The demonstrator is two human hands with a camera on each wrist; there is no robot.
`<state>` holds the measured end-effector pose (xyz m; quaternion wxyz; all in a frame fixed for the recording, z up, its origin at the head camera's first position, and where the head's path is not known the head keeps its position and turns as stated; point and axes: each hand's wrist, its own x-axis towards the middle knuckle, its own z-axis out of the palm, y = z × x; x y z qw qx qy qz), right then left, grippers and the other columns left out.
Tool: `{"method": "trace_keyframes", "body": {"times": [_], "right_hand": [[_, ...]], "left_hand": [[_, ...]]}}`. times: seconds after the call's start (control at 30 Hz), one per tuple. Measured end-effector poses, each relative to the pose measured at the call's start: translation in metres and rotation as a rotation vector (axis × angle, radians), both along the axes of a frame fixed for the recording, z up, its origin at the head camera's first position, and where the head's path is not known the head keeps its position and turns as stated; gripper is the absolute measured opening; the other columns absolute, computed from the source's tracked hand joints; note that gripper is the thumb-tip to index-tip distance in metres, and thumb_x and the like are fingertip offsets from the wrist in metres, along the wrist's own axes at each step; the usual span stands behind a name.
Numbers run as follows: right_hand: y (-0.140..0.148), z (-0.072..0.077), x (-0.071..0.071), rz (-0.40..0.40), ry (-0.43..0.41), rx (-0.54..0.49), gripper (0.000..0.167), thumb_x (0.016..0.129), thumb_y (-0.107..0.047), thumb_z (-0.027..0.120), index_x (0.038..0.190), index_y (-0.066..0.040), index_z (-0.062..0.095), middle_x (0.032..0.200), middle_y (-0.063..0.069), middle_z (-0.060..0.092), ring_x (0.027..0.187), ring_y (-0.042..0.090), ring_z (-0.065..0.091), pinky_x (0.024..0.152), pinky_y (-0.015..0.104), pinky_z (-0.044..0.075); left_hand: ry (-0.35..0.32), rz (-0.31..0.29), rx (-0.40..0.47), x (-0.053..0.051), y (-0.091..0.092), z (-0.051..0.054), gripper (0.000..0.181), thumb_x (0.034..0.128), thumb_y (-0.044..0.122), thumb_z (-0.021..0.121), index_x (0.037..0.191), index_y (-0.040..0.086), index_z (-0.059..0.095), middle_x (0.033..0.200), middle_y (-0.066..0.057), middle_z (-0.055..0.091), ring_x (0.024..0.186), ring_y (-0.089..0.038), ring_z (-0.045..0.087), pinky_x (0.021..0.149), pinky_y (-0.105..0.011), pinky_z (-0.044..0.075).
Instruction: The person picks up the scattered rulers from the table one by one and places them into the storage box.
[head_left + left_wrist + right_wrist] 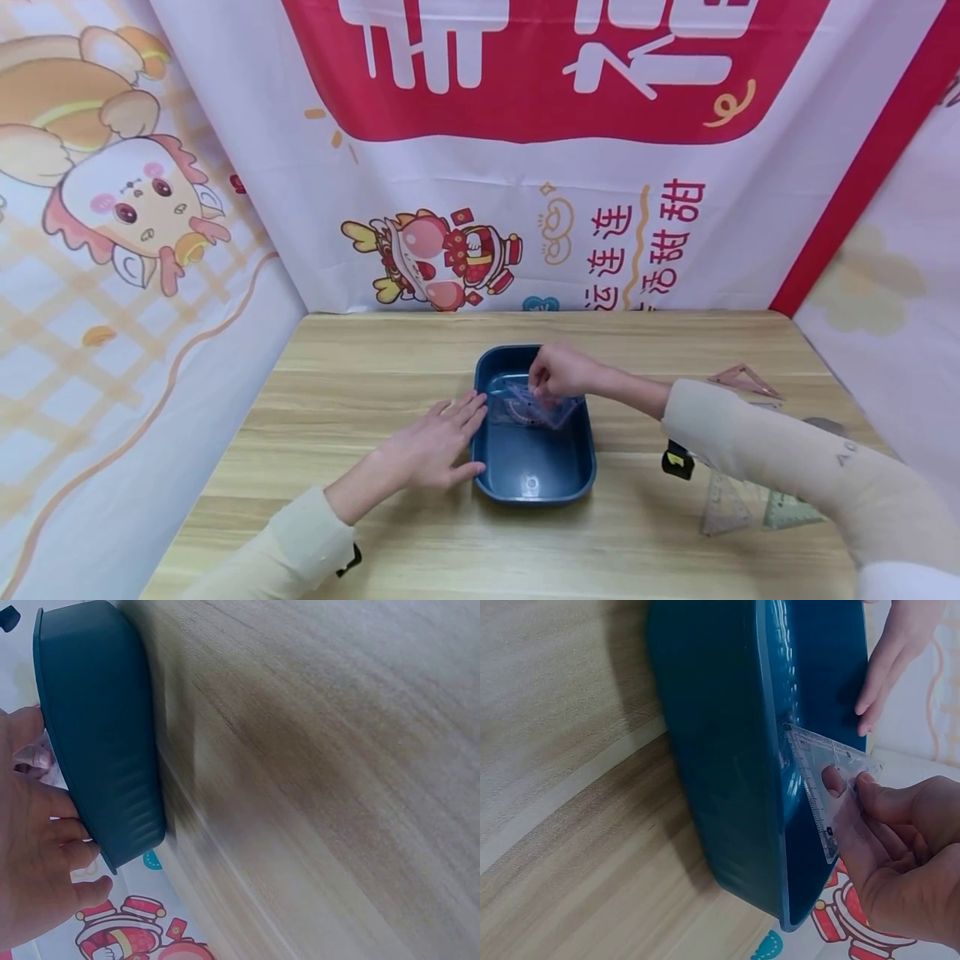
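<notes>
A dark blue rectangular bin [534, 483] stands on the wooden table. My right hand [562, 372] is over its far half, pinching a clear set square [826, 772] between thumb and fingers. In the right wrist view the set square tilts over the rim, one corner dipping inside. Within the bin, the head view shows see-through purplish plastic [517, 410], its pieces hard to tell apart. My left hand [442, 442] rests against the bin's left side with its fingers extended. The left wrist view shows those fingertips [79, 855] touching the rim.
To the right on the table [360, 367] lie a pink set square [768, 390], a clear set square [723, 508] and a green set square [787, 512]. A grey rounded piece [825, 425] is partly hidden by the right sleeve. Printed cloth [450, 167] hangs behind.
</notes>
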<state>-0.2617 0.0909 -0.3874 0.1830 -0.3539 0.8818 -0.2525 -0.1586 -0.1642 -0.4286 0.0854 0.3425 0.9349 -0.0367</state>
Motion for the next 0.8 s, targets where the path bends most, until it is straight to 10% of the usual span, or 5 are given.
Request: {"method": "trace_keyframes", "body": {"times": [0.8], "right_hand": [[-0.025,-0.01,0.001,-0.03,-0.133,0.167,0.025,0.088,0.013,0.055,0.091,-0.004,0.073,0.086,0.004,0.066,0.07,0.012,0.065,0.064,0.023,0.056]], "left_hand": [[-0.002,-0.01,-0.006,-0.001,0.0,0.002,0.084,0.0982,0.062,0.043,0.157,0.005,0.028,0.167,-0.012,0.017,0.156,-0.029,0.014,0.122,-0.054,0.027]]}}
